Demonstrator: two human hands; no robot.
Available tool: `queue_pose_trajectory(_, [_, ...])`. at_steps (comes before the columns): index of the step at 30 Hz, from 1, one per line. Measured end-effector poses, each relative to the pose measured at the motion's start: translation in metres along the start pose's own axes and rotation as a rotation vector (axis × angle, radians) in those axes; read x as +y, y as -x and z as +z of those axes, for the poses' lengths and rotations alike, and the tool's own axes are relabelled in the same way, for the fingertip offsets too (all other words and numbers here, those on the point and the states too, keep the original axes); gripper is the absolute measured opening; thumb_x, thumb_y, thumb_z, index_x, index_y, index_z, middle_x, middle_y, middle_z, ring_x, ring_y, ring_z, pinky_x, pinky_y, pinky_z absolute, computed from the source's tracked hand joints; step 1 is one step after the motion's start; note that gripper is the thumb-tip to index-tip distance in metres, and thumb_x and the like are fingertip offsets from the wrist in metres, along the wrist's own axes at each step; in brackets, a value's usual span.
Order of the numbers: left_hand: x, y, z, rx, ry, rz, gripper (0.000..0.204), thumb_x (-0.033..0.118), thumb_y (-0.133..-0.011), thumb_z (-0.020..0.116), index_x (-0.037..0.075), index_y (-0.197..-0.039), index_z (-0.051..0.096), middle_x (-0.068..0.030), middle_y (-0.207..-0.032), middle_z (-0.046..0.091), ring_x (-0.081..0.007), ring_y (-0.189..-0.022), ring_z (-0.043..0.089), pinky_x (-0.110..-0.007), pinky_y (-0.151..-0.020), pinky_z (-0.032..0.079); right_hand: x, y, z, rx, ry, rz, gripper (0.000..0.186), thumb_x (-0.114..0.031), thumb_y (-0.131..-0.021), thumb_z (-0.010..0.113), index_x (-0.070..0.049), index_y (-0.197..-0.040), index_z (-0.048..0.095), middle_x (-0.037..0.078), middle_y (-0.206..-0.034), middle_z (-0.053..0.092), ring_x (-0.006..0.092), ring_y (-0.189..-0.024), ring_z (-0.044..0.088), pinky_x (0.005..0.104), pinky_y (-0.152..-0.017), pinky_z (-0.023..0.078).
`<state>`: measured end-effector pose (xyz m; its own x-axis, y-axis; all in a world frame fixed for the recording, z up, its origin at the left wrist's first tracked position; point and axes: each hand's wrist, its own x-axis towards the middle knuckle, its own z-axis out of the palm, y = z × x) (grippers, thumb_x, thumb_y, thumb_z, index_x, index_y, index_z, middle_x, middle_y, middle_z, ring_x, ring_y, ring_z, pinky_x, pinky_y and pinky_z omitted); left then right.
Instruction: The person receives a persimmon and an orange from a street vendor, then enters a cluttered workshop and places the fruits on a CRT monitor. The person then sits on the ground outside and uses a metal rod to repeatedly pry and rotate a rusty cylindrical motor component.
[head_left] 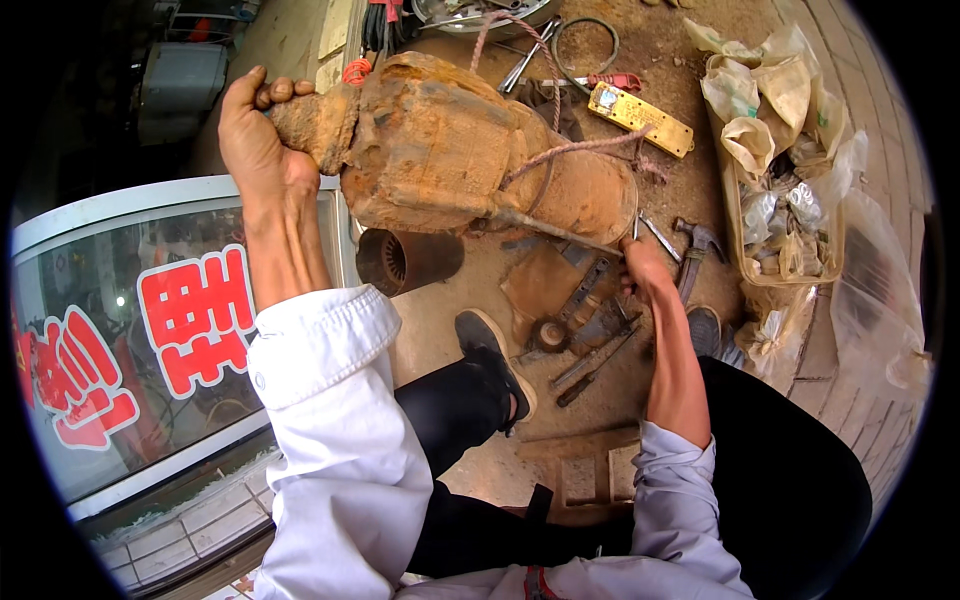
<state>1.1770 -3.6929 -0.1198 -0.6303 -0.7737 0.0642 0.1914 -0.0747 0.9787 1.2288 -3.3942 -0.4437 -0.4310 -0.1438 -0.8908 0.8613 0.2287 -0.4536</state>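
A rust-caked pump hangs slantwise before me, a heavy cylinder with a narrow neck at its left end. My left hand is closed round that neck, with the thumb along its upper end. A pinkish rope is looped about the pump's body. Along the lower side runs a thin, dirty rod, its right end reaching my right hand. The fingers of that hand are curled closed by the pump's round right end. Part of what they grip is hidden.
Below the pump lies a hollow dark metal cylinder. A hammer, a screwdriver and greasy parts are on the floor. A yellow power strip is beyond. A plastic-lined crate stands right, a glazed door panel left.
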Motion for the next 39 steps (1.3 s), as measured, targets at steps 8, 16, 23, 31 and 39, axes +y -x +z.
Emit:
queue_pose_trajectory(8, [0.0, 0.008, 0.012, -0.084, 0.01, -0.027, 0.029, 0.012, -0.087, 0.059, 0.01, -0.066, 0.039, -0.006, -0.062, 0.045, -0.0231, -0.067, 0.05, -0.043, -0.073, 0.046, 0.072, -0.014, 0.04, 0.465, -0.317, -0.157, 0.038, -0.027, -0.091, 0.051, 0.006, -0.073, 0.049, 0.01, -0.054, 0.043, 0.0228, -0.059, 0.051, 0.0375, -0.059, 0.042])
queue_pose_trajectory(16, [0.003, -0.001, -0.019, -0.452, 0.064, -0.108, 0.033, 0.017, -0.091, 0.054, 0.013, -0.064, 0.035, -0.0018, -0.06, 0.04, -0.0198, -0.068, 0.047, -0.039, -0.082, 0.046, 0.034, 0.026, -0.004, 0.187, -0.694, -0.441, 0.037, -0.027, -0.096, 0.051, -0.013, -0.062, 0.041, -0.002, -0.053, 0.036, 0.0088, -0.04, 0.032, 0.0281, -0.037, 0.024])
queue_pose_trajectory(23, [0.009, 0.028, 0.013, -0.326, -0.116, -0.098, 0.026, 0.02, -0.09, 0.06, 0.01, -0.071, 0.045, -0.006, -0.072, 0.053, -0.022, -0.077, 0.055, -0.038, -0.082, 0.047, 0.045, 0.033, -0.025, -0.326, -1.218, -0.348, 0.036, -0.034, -0.098, 0.046, -0.014, -0.07, 0.039, -0.002, -0.051, 0.03, 0.0099, -0.039, 0.028, 0.0264, -0.036, 0.025])
queue_pose_trajectory(31, [0.021, 0.051, -0.002, -0.144, -0.076, -0.079, 0.04, 0.026, -0.091, 0.063, 0.013, -0.066, 0.034, -0.0032, -0.058, 0.038, -0.0209, -0.059, 0.046, -0.035, -0.067, 0.045, 0.033, 0.042, -0.03, -0.049, -1.025, -0.353, 0.033, -0.031, -0.097, 0.048, -0.011, -0.073, 0.036, 0.0, -0.056, 0.03, 0.0103, -0.043, 0.027, 0.0284, -0.04, 0.025])
queue_pose_trajectory(39, [0.017, 0.062, 0.019, -0.827, -0.16, -0.062, 0.035, 0.023, -0.094, 0.048, 0.014, -0.064, 0.032, 0.0001, -0.054, 0.033, -0.0149, -0.06, 0.043, -0.034, -0.076, 0.043, 0.05, 0.038, -0.033, -0.01, -1.122, -0.192, 0.031, -0.035, -0.097, 0.047, -0.013, -0.076, 0.039, 0.0, -0.056, 0.03, 0.0108, -0.043, 0.027, 0.0278, -0.04, 0.022])
